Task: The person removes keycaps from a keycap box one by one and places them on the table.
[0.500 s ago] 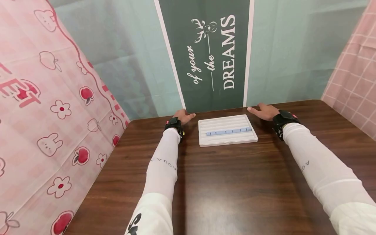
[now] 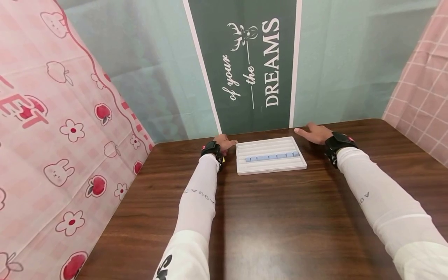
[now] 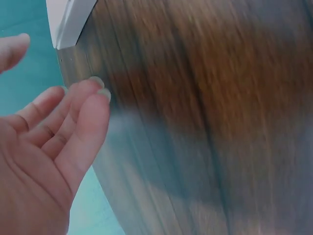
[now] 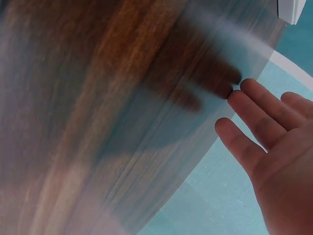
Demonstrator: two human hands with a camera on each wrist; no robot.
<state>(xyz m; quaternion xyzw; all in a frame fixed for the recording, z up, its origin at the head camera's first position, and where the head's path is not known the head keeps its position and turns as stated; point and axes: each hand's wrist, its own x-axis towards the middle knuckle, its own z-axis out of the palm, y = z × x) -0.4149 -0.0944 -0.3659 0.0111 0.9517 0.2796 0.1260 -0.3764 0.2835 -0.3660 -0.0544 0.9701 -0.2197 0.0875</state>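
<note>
A shallow white tray with parallel grooves lies near the far edge of the table. Across one groove runs a row of several light blue blocks. My left hand is beside the tray's left far corner, its thumb tip right at the rim in the head view. In the left wrist view its fingers are loosely bent with nothing between them. To the right of the tray, my right hand rests at the table's far edge. Its fingers are spread and relaxed, holding nothing.
The brown wooden table ends at a green cloth backdrop with a dark printed panel. A pink patterned cloth hangs along the left side, and a pink checked one on the right.
My left hand has moved right, up to the tray's left far corner. The right hand and the tray have stayed in place.
</note>
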